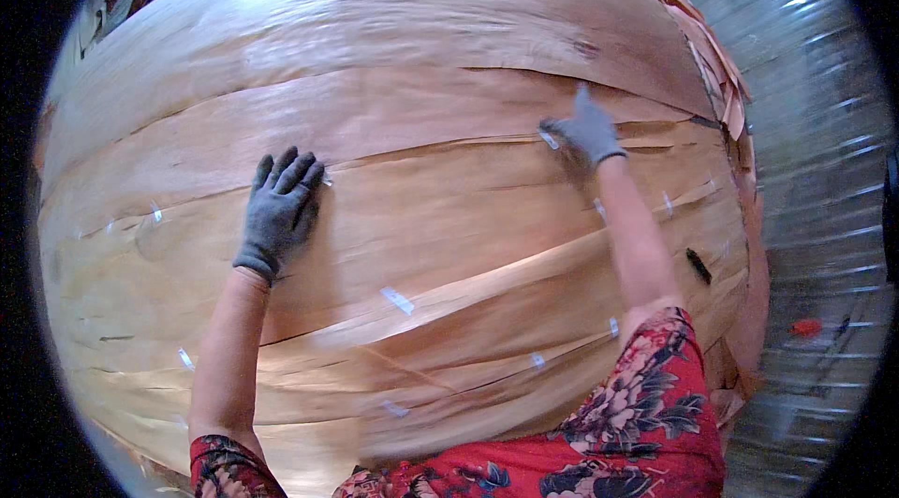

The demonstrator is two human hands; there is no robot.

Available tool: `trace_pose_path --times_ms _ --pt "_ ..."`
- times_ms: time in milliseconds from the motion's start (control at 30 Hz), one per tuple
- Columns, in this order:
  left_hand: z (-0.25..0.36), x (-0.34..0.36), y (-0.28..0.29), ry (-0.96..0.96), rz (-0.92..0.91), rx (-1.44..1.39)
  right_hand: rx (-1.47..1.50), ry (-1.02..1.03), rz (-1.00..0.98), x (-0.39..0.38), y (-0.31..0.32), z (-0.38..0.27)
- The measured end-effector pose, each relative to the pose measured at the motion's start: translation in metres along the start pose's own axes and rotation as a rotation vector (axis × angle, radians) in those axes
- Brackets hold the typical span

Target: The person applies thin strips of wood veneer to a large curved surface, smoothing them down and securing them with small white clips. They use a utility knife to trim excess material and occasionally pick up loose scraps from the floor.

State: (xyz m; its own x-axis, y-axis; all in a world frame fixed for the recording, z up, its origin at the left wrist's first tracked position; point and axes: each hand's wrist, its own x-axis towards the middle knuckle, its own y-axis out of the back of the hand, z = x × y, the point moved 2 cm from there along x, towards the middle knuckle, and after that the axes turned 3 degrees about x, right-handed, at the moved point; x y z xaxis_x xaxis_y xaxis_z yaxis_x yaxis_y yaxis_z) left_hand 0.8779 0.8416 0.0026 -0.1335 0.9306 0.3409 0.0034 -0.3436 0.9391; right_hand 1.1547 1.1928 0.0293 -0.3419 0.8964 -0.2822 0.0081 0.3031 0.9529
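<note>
Thin tan wood veneer sheets [449,217] lie overlapping in front of me, with uneven seams between them. My left hand [280,208], in a grey glove, rests flat on the veneer beside a seam, fingers stretched out. Farther right, my right hand [588,131], also gloved and somewhat blurred, is over another seam with its thumb and a finger apart. A short strip of whitish tape [549,139] shows just below that thumb; whether the thumb touches it I cannot tell. Another tape strip [397,300] sticks across a lower seam, nearer to me.
Several more small tape pieces [537,361] dot the seams. A small black elongated object [699,266] lies on the veneer at right. Torn veneer scraps [721,67] hang along the right edge. Beyond is a shiny ribbed surface [796,170], with a red object [805,327] on it.
</note>
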Motion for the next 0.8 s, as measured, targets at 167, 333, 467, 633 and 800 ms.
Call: trace_pose_path --times_ms 167,333,467,633,800 --pt "-0.001 0.001 -0.010 -0.035 -0.023 0.025 0.131 0.085 0.032 0.004 -0.013 0.031" --pt "-0.009 -0.009 -0.012 0.005 -0.046 0.051 0.148 0.078 0.012 -0.028 -0.002 0.009" --pt "-0.003 0.000 -0.013 -0.033 -0.028 0.023 0.205 0.109 0.176 -0.051 -0.011 0.034" --pt "-0.001 -0.002 -0.016 -0.041 0.001 0.008 0.499 0.339 0.515 -0.194 -0.025 0.076" --pt "-0.010 -0.008 -0.016 0.050 -0.105 0.038 0.486 0.189 0.423 -0.388 -0.084 0.146"
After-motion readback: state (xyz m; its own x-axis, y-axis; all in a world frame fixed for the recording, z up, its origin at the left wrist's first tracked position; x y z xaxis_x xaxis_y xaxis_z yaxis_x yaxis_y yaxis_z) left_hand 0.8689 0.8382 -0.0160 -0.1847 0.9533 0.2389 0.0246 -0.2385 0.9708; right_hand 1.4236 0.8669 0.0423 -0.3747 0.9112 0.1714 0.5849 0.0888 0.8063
